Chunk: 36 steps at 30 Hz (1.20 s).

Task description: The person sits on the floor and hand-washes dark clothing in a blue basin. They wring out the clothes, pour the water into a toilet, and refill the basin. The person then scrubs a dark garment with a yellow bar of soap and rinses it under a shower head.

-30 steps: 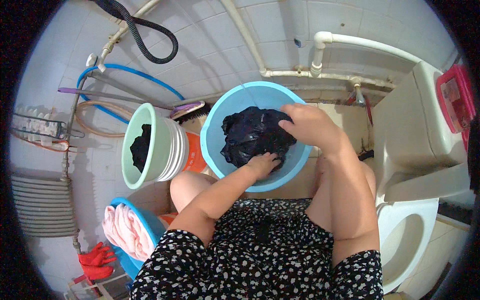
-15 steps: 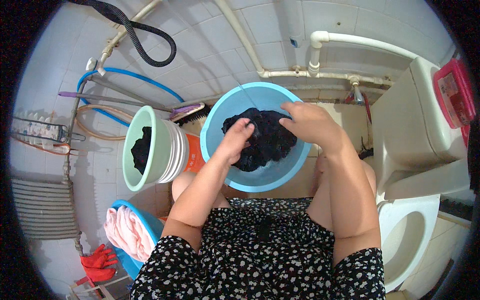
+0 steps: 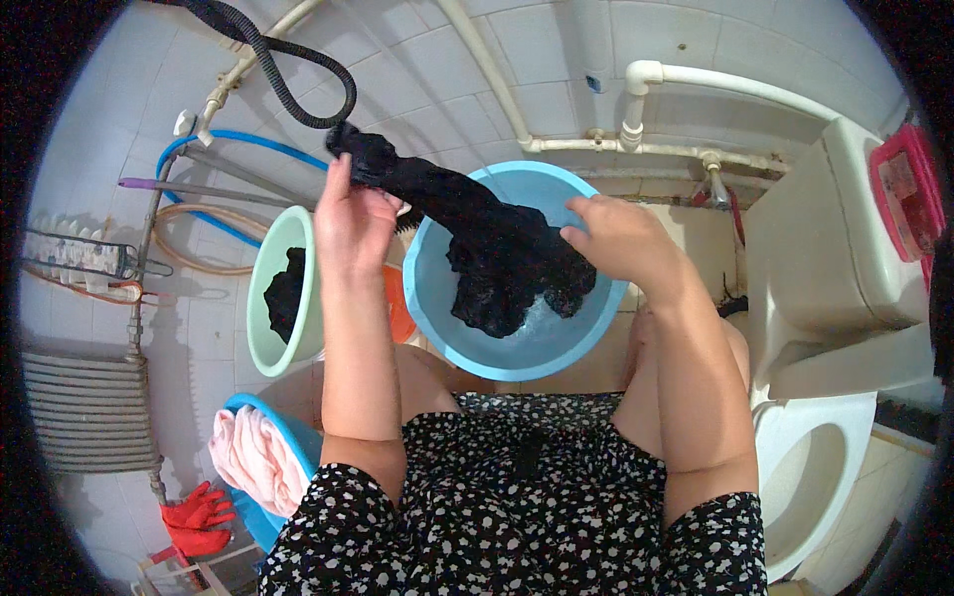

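Observation:
A wet black garment (image 3: 507,258) is stretched from a light blue basin (image 3: 427,323) up toward the left. My left hand (image 3: 358,223) is closed on its raised end, out beyond the basin's left rim. My right hand (image 3: 626,238) stays over the basin's right side, its thumb and fingers closed on the garment there; the fingertips are partly hidden. Bunched below, the rest of the cloth lies in the basin, with a little water (image 3: 542,318) showing beside it.
Left of the basin, a pale green bowl (image 3: 260,333) holds black cloth. Nearer me, pink cloth (image 3: 256,459) sits in a blue tub (image 3: 248,517). A black hose (image 3: 298,117) hangs at upper left. A white toilet (image 3: 835,437) stands right; pipes (image 3: 656,149) line the back wall.
My left hand has moved up and left, pulling one end of the black garment out of the basin. My right hand has hardly moved.

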Tool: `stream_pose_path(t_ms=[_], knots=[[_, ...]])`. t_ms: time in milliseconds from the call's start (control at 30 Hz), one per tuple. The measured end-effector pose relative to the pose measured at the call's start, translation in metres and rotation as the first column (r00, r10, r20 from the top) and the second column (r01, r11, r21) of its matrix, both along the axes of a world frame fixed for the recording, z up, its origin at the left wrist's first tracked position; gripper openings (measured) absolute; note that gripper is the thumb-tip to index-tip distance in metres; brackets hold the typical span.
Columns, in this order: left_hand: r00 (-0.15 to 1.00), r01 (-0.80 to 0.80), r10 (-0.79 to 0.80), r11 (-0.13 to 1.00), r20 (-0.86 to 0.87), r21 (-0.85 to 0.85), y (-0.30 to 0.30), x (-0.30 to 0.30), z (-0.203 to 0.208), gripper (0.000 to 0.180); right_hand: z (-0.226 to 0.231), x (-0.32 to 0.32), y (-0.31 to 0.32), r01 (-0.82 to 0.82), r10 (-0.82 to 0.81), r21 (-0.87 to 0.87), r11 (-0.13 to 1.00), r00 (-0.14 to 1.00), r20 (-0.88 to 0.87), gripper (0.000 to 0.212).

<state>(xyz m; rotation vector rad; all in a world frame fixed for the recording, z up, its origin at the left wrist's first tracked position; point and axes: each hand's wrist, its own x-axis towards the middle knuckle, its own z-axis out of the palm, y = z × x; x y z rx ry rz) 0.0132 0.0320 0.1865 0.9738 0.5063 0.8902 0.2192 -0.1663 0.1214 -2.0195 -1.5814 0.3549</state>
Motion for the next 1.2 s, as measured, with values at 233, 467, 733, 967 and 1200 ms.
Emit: stream_pose_path(t_ms=[233,467,733,967,1200], knots=[[0.494,0.607,0.558,0.327,-0.667,0.724,-0.044,0.013,-0.136,0.042,-0.005,0.002,-0.001,-0.007,0.008,0.068,0.998,1.000,-0.013,0.025],[0.534,0.846,0.151,-0.105,-0.832,0.523,-0.117,0.051,-0.242,0.043,0.005,0.003,-0.001,-0.042,0.038,-0.127,0.991,0.999,-0.033,0.035],[-0.153,0.984,0.513,0.000,-0.845,-0.178,-0.129,0.068,-0.248,0.038,0.003,0.010,-0.003,-0.060,0.050,-0.142,0.988,0.996,-0.073,0.038],[0.214,0.931,-0.095,0.319,-0.972,0.174,-0.102,0.016,-0.201,0.035,0.010,0.005,-0.001,-0.011,-0.002,-0.152,0.988,0.996,-0.090,0.041],[0.817,0.450,-0.516,0.849,-0.257,-0.275,-0.065,-0.007,-0.094,0.029,-0.014,-0.005,0.022,0.100,-0.100,-0.019,0.995,0.935,-0.340,0.038]])
